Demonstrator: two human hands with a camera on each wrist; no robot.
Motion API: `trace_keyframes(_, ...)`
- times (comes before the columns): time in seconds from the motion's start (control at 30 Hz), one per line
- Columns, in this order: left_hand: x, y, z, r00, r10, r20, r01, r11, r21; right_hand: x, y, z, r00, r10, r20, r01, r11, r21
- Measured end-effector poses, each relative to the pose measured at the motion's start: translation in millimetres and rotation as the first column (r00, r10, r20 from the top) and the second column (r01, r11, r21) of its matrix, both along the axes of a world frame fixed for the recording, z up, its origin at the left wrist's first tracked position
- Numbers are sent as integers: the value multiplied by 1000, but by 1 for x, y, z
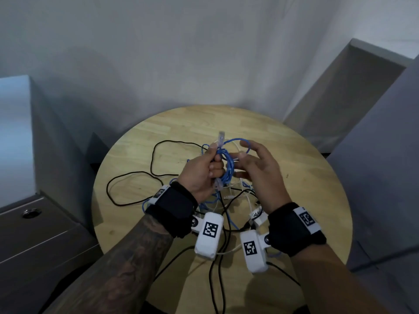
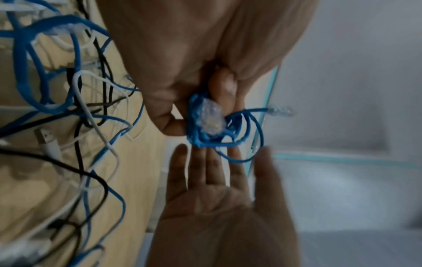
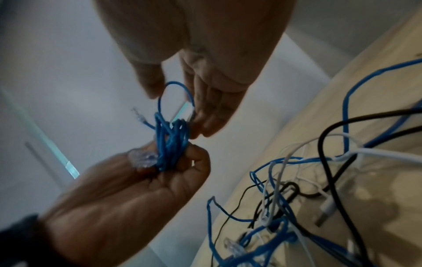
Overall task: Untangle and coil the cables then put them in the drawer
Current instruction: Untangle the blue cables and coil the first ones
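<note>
Above the round wooden table (image 1: 299, 177) my left hand (image 1: 212, 165) grips a small coil of blue network cable (image 1: 227, 165). One clear plug (image 1: 221, 137) sticks up past the fist and a second (image 1: 218, 184) hangs below it. The left wrist view shows the blue coil (image 2: 205, 130) bunched in my left hand's curled fingers (image 2: 169, 124). My right hand (image 1: 249, 159) hovers just right of the coil with fingers spread, holding nothing. In the right wrist view the top loop of the blue coil (image 3: 171, 144) sits between my right hand's fingertips (image 3: 205, 124) and thumb.
Under my hands lies a tangle of black cable (image 1: 136, 177), white USB cables (image 1: 249, 200) and more blue cable (image 1: 217, 200). A grey cabinet (image 1: 45, 234) with a round lock (image 1: 31, 213) stands at the left. Grey furniture flanks the table's right side.
</note>
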State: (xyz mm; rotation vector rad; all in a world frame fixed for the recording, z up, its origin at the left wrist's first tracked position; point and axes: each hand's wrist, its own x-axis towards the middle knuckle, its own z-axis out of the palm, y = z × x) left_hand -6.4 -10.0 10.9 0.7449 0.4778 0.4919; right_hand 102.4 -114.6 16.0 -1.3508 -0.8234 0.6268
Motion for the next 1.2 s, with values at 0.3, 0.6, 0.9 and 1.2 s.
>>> trace_keyframes(0.3,6,-14,-2,984,149,-96,-96,904,417,0,5,-6,977,-168,130,174,984,-38)
trace_keyframes(0.6,4,-12,-3,987,117,-115,-67,929,365,15,-8,17,984,80,162,-80,997,-11)
trace_keyframes(0.9,3,-7,-7,987,121,-102,-76,927,366,15,-7,8,951,25,307,-5,998,-66)
trace_keyframes(1.2,-4,-3,2,945,117,-306,185,580,793,24,-11,12,968,65,241,-42,994,-101)
